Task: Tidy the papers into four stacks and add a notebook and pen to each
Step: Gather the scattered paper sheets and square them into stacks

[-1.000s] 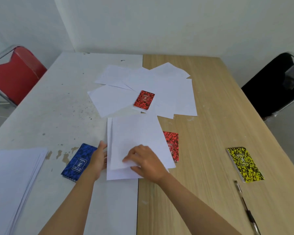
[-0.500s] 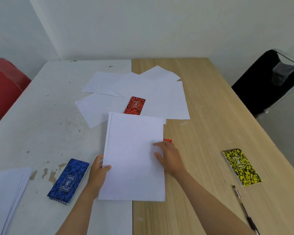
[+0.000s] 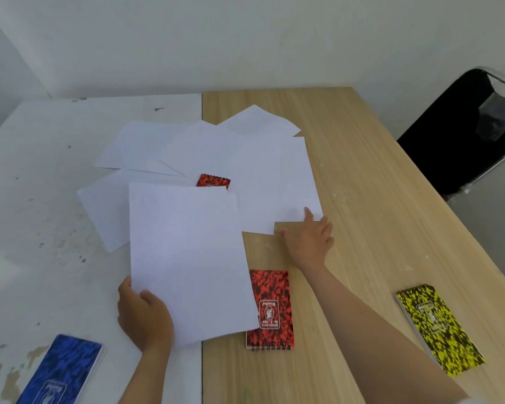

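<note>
Pinching the near left corner of a gathered sheaf of papers (image 3: 187,258), the left hand (image 3: 143,319) holds it tilted above the tabletop's middle seam. Reaching forward with its arm outstretched, the right hand (image 3: 309,240) has spread fingers touching the near edge of the scattered sheets (image 3: 263,176). A red notebook (image 3: 270,310) lies beneath the sheaf's right edge.

Bright, even, soft light; faint shadows; slight motion blur overall; wide-angle bending toward the edges.
</note>
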